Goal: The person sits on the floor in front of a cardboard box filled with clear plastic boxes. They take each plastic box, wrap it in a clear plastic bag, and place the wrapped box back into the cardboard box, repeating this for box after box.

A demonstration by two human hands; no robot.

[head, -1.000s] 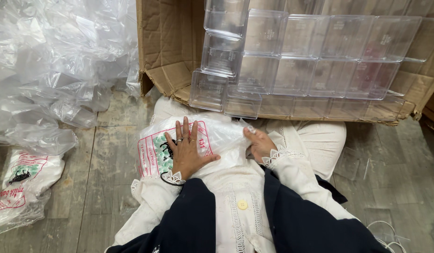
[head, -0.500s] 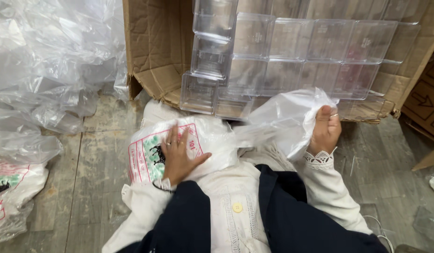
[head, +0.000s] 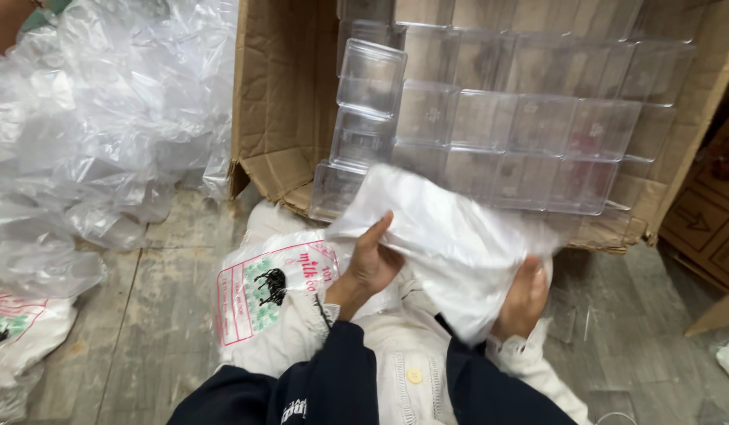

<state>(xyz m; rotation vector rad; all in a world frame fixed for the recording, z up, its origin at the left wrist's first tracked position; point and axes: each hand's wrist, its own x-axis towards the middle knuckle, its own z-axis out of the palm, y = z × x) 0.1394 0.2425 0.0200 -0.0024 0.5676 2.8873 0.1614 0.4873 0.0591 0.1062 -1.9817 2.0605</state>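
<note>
Thin white plastic bag is stretched between both hands, low in the middle of the view, above the person's lap and in front of the open cardboard box. Its film is soft, crumpled and half see-through, falling in loose folds. The left hand rises with the palm turned inward and the fingers straight and pointing up; thumb and fingers pinch the bag's left upper edge. The right hand sits lower at the bag's right side, fingers curled into the film and partly hidden by it, so it grips a bunched fold, though how tightly cannot be told. Both wrists come out of cream cuffs and dark blue sleeves.

Under the left forearm lies a printed plastic bag, white with a red frame and a green and black picture, glossy and wrinkled. The brown corrugated box lies on its side with a torn, bent flap, and holds stacked clear plastic containers, rigid, square and shiny, in rows. To the left spreads a heap of crumpled clear plastic film. The floor is grey, streaked and worn. Another printed bag lies at the lower left edge.
</note>
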